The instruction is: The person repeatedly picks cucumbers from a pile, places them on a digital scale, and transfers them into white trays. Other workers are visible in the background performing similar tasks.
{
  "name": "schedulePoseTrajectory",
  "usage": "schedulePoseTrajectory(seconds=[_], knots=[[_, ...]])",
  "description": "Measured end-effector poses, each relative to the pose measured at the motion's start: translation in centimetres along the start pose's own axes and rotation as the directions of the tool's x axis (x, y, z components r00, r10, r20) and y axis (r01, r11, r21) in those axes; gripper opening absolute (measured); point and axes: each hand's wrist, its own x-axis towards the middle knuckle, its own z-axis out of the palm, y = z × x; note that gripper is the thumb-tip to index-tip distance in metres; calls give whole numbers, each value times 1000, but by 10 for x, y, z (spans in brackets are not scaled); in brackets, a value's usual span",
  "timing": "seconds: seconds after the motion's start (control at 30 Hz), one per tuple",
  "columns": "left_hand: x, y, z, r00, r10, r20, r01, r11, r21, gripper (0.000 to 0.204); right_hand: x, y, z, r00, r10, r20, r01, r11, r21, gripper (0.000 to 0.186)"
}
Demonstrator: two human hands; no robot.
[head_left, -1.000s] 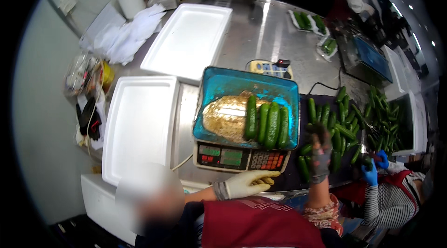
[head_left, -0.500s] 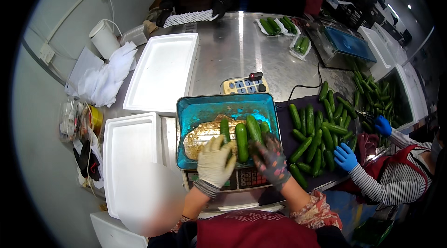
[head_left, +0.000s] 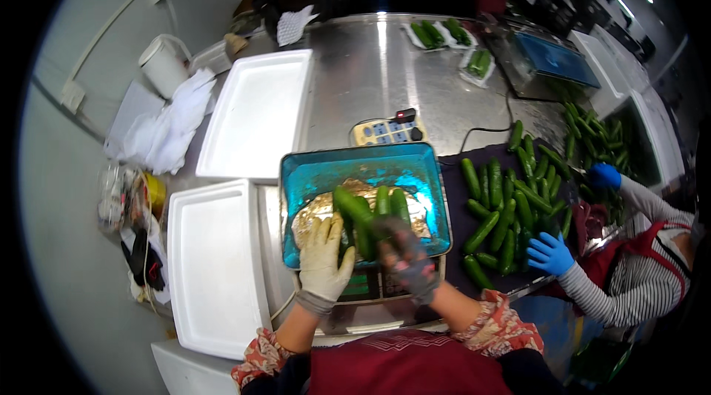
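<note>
Several green cucumbers (head_left: 383, 201) lie in a blue metal weighing tray (head_left: 355, 163) in front of me. My left hand (head_left: 324, 260), in a cream glove, rests at their left side, fingers along a dark cucumber (head_left: 346, 238) and thumb on its other side. Over the tray's right half is my right hand (head_left: 407, 258), in a dark patterned glove and smeared by motion. Its fingers close on the lower end of a tilted cucumber (head_left: 352, 206) that lies across the others. The gloves hide the cucumbers' near ends.
At the left stand two white foam trays (head_left: 255, 113). A power strip (head_left: 386, 130) sits behind the scale. On dark cloth at right lies a cucumber pile (head_left: 511, 210), beside a co-worker's blue-gloved hand (head_left: 548, 253). Across the table, another person holds white foam netting (head_left: 295, 24).
Both my hands have shifted slightly left, and the cucumbers in the tray sit further left, one now tilted across the others. The far person's netting has gone from stretched out to bunched.
</note>
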Motion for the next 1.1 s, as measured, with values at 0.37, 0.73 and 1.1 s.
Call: schedulePoseTrajectory(seconds=[0.37, 0.73, 1.1], knots=[[9, 4, -8, 997, -64, 50, 64, 998, 11, 63, -16, -3, -72, 1000, 27, 9, -13, 724, -689, 45], [18, 8, -9, 997, -42, 63, 41, 999, 24, 56, -28, -6, -97, 979, 164, -125, -190, 951, -244, 31], [20, 9, -1, 999, 15, 33, -12, 995, -102, 49, -57, 3, -124, 977, 7, -214, -110, 875, -471, 32]])
